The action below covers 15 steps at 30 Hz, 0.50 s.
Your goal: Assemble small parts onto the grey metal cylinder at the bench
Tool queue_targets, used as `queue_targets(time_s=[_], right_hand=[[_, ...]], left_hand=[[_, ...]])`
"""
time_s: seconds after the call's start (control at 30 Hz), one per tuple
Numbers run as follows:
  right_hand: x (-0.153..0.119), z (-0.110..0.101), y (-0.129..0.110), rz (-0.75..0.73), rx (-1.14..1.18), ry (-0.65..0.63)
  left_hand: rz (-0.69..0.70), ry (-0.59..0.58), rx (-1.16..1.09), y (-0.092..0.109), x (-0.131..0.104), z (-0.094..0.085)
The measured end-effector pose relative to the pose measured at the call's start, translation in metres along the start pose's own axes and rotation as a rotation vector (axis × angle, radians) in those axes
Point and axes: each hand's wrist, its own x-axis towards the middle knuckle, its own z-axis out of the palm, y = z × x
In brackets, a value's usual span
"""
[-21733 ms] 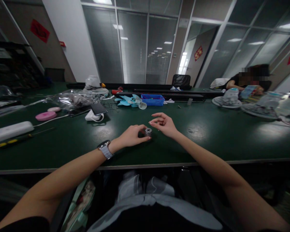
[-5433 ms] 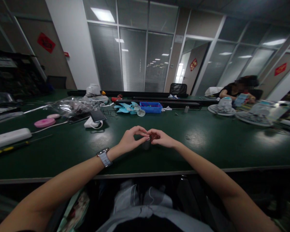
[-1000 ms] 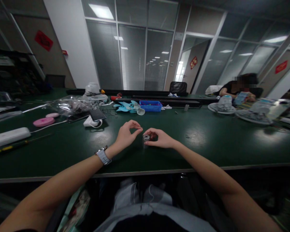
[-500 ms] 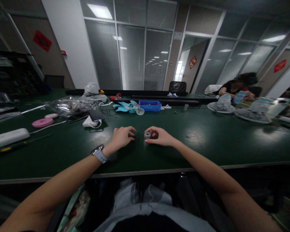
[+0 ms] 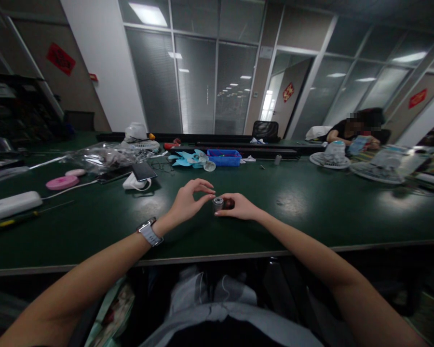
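A small metal cylinder that looks like a motor (image 5: 217, 206) stands on the green table, with a round opening in its top. My right hand (image 5: 240, 206) grips it from the right, thumb at the near side and fingers curled behind. At its upper left, my left hand (image 5: 191, 198) hovers with thumb and fingers apart. The left thumb tip is close to the motor's rim; whether it touches cannot be told. A watch (image 5: 150, 231) is on my left wrist.
Behind the hands lie a blue basket (image 5: 224, 158), light-blue fan blades (image 5: 188, 158) and a white charger (image 5: 133, 182). A power strip (image 5: 12, 206) and screwdriver (image 5: 12, 222) are at left. Fan parts (image 5: 331, 159) stand at right, near another person (image 5: 358, 130).
My left hand has moved right and slightly up, bringing its thumb beside the motor's top. The motor, in my right hand, has shifted slightly left, with more of its side showing.
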Motion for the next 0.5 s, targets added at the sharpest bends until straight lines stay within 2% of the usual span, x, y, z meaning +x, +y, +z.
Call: queue_targets(time_s=[0.27, 0.5], right_hand=[[0.000, 0.000, 0.001, -0.039, -0.035, 0.017], [-0.001, 0.001, 0.000, -0.060, -0.038, 0.016]], left_hand=[[0.059, -0.036, 0.025, -0.001, 0.000, 0.013], [0.042, -0.024, 0.041, 0.000, -0.001, 0.018]])
